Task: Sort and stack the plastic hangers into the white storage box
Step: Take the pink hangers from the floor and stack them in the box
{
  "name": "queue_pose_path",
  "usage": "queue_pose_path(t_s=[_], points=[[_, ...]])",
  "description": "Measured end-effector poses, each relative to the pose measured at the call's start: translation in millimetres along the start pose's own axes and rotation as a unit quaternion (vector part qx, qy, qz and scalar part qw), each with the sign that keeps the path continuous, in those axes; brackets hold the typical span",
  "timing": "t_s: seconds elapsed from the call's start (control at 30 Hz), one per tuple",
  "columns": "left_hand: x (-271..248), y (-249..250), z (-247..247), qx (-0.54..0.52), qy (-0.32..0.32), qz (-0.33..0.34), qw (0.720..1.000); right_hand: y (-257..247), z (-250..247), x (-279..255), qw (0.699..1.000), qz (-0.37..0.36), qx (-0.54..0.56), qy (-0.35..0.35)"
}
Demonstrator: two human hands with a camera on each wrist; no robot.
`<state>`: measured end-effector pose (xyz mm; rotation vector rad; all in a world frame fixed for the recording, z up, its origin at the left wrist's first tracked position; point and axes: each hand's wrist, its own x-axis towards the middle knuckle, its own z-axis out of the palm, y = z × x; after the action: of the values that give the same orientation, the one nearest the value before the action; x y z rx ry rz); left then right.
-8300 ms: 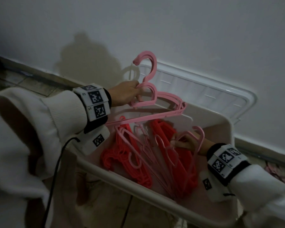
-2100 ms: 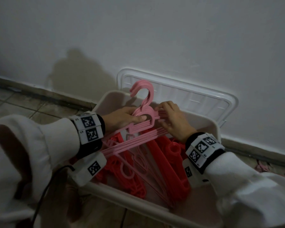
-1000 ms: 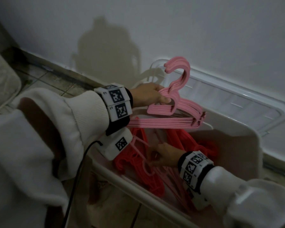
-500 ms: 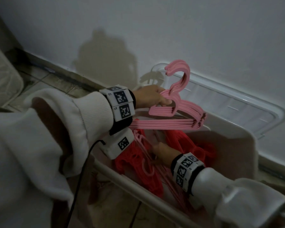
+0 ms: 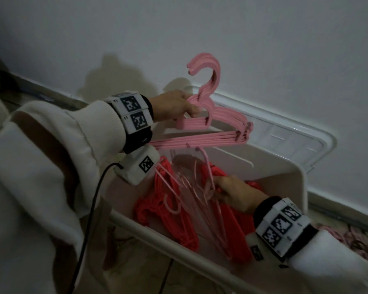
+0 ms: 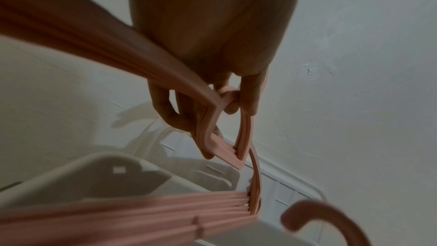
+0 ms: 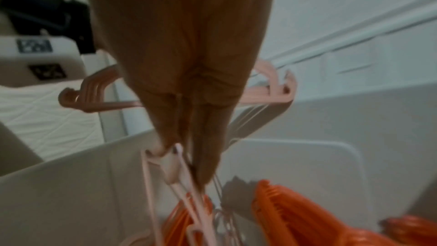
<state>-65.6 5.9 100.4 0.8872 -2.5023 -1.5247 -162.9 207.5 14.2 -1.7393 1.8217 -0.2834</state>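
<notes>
No readable txt anywhere I can see. My wristbands [image 5: 134, 112] [image 5: 282, 224] carry only black-and-white square code markers, no letters; tiny marks beside them are too small to make out. Same coded squares on the white cam unit under my left wrist [image 5: 140, 166], also seen blurred in right wrist view [image 7: 35, 59]. No brand or nr on hangers or box.

The pink hangers [image 5: 210, 122] and the red hangers [image 5: 168, 211] are seen as smooth moulded plastic — faintly glossy. The white storage box [image 5: 285, 179] is matt plastic, and the sleeves [image 5: 57, 145] are shown as soft ribbed cloth — the wall [image 5: 263, 49] as matt paint.
</notes>
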Motion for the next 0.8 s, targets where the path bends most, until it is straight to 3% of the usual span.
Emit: queue_pose_path(t_s=[0.2, 0.53, 0.73, 0.8], points=[[-0.2, -1.3, 1.5, 0.004, 0.006, 0.001, 1.000, 19.3, -12.0, -23.6, 0.997, 0.050, -0.006, 0.052], [0.9, 0.0, 5.1, 0.015, 0.017, 0.007, 1.000, 22.2, -36.4, -46.9, 0.991, 0.021, 0.042, 0.127], [2.8, -2.9, 5.0, 0.001, 0.016, 0.010, 1.000, 21.1, -53.2, -59.5, 0.957, 0.030, 0.261, 0.122], [3.1, -3.6, 4.9, 0.003, 0.017, 0.010, 1.000, 26.3, -56.0, -61.7, 0.948, 0.047, 0.290, 0.119]])
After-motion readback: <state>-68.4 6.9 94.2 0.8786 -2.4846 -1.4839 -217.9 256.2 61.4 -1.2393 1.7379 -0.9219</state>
